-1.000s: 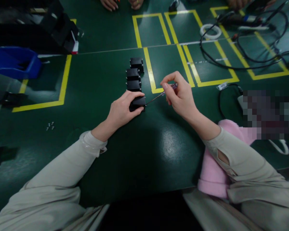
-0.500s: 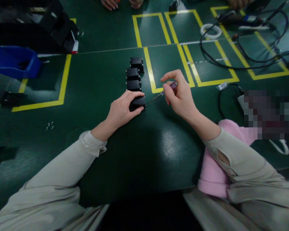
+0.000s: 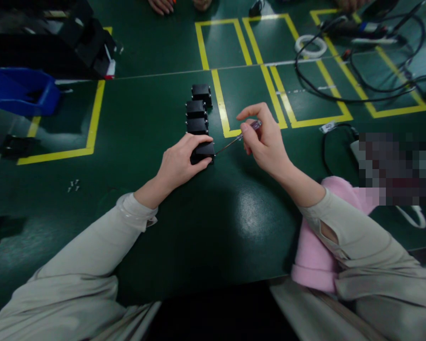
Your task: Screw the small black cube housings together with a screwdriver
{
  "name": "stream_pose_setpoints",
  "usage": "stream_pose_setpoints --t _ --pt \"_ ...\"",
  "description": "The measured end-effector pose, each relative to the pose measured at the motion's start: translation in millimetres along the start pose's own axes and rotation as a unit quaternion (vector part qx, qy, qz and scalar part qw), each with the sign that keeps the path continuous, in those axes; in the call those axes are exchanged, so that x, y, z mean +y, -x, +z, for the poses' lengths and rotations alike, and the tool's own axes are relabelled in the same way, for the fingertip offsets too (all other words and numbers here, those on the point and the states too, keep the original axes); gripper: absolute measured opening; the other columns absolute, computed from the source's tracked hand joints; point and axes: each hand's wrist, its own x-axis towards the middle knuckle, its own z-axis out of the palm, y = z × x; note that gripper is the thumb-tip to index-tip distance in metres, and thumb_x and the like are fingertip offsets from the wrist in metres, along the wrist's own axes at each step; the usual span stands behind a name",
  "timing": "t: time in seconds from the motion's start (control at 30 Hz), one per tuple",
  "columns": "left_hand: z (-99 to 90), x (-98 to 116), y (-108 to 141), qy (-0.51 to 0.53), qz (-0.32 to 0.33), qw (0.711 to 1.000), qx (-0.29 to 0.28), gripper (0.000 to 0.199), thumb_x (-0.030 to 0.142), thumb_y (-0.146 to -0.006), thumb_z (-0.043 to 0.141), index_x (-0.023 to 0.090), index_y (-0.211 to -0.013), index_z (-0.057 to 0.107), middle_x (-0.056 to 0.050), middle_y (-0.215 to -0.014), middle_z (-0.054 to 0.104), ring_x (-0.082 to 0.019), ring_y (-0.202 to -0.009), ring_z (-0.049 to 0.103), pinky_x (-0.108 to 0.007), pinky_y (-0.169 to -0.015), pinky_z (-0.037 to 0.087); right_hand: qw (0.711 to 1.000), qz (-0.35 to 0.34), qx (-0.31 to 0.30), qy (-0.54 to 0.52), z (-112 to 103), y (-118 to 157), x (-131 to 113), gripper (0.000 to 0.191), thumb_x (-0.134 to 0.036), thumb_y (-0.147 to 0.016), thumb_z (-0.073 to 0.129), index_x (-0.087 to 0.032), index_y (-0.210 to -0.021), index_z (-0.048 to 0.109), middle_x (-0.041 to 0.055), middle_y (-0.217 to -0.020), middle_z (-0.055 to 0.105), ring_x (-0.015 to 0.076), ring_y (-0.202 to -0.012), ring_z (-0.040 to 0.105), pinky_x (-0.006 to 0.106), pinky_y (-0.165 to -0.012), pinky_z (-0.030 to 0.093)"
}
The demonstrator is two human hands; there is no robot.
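My left hand [image 3: 179, 160] pinches a small black box [image 3: 205, 149] between thumb and fingers, pressing it against the green table. Part of that box is hidden under the hand. In my right hand [image 3: 264, 139] is a thin screwdriver [image 3: 237, 139] with a translucent purplish handle. Its shaft slants down to the left, and the tip meets the right side of the held box, near a small screw. Beyond it, similar black boxes [image 3: 197, 125] stand in a row leading away from me, with small shiny screws at their corners.
Several loose screws [image 3: 73, 185] lie to the left. Further left are a blue bin [image 3: 23, 92] and black equipment [image 3: 81, 40]. Yellow tape [image 3: 229, 133] marks the table. Black cables [image 3: 341, 100] and a white ring [image 3: 310, 46] lie at right. Pink cloth [image 3: 314, 255] is under my right forearm. Other people's hands [image 3: 162, 5] show at the far edge.
My hands, the box and the screwdriver keep almost the same place; the screwdriver handle looks slightly turned. Across the table, another person's hand has shifted a little.
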Motion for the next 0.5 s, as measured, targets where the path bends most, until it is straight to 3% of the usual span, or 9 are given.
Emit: stream_pose_setpoints --t 0.13,0.3,0.5 --pt "-0.1 0.1 0.4 0.003 -0.003 1.0 -0.002 0.046 0.035 -0.09 0.063 0.024 -0.134 0.058 -0.007 -0.133 0.063 -0.027 -0.119 0.062 -0.041 -0.103 0.05 1.0 0.005 0.007 0.013 -0.2 -0.2 -1.1 0.033 -0.057 -0.099 0.048 -0.025 -0.095 0.052 -0.0017 -0.08 0.057 0.0084 -0.06 0.047 0.027 -0.057 0.044" --pt "0.0 -0.3 0.7 0.003 -0.001 1.0 -0.002 0.046 0.033 -0.089 0.063 0.024 -0.134 0.058 -0.007 -0.133 0.063 -0.027 -0.12 0.062 -0.04 -0.103 0.05 1.0 -0.004 0.0 0.008 -0.5 0.3 -2.0 0.034 -0.059 -0.1 0.046 -0.025 -0.103 0.052 -0.0031 -0.073 0.052 0.0099 -0.058 0.047 0.028 -0.057 0.043" --pt "0.9 -0.9 0.2 -0.001 0.005 1.0 0.002 0.046 0.033 -0.089 0.064 0.022 -0.134 0.059 -0.008 -0.132 0.064 -0.027 -0.119 0.063 -0.039 -0.1 0.051 1.0 -0.002 0.002 0.02 -0.5 0.0 -0.7 0.03 -0.053 -0.1 0.05 -0.024 -0.094 0.052 -0.0035 -0.075 0.052 0.0077 -0.057 0.044 0.026 -0.056 0.041"
